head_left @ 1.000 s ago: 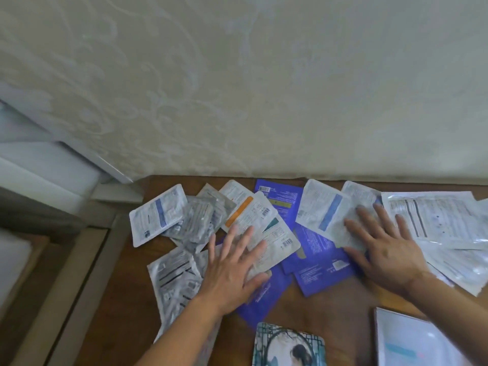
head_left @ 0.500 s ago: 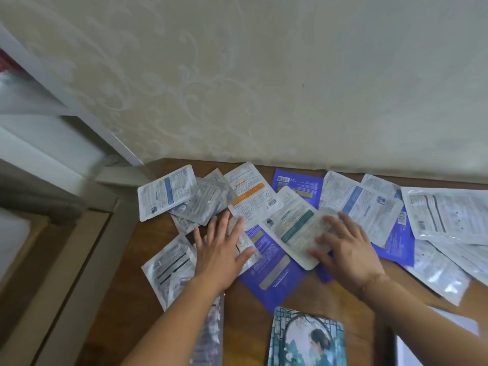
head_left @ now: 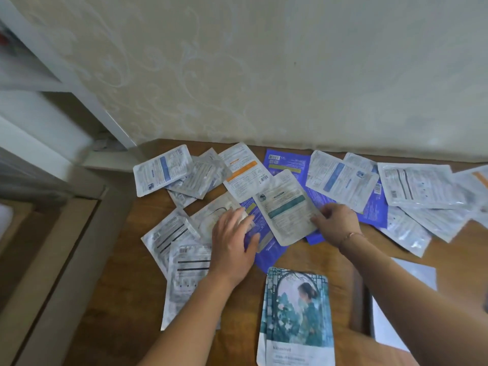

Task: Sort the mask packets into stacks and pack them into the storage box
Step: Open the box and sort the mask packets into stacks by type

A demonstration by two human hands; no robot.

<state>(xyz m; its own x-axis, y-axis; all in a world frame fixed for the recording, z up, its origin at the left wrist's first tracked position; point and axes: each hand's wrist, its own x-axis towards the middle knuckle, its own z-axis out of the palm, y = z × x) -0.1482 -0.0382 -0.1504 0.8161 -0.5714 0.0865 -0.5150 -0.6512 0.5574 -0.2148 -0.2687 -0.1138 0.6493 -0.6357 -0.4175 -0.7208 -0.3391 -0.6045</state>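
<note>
The right hand [head_left: 336, 225] pinches the right edge of the teal-striped packet [head_left: 286, 207], which lies between both hands, long axis pointing away. The left hand [head_left: 232, 243] rests open on packets beside it.

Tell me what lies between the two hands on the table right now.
In the head view, a white packet with a teal band lies between the left hand and the right hand, overlapping purple packets; the right hand holds its edge.
</note>
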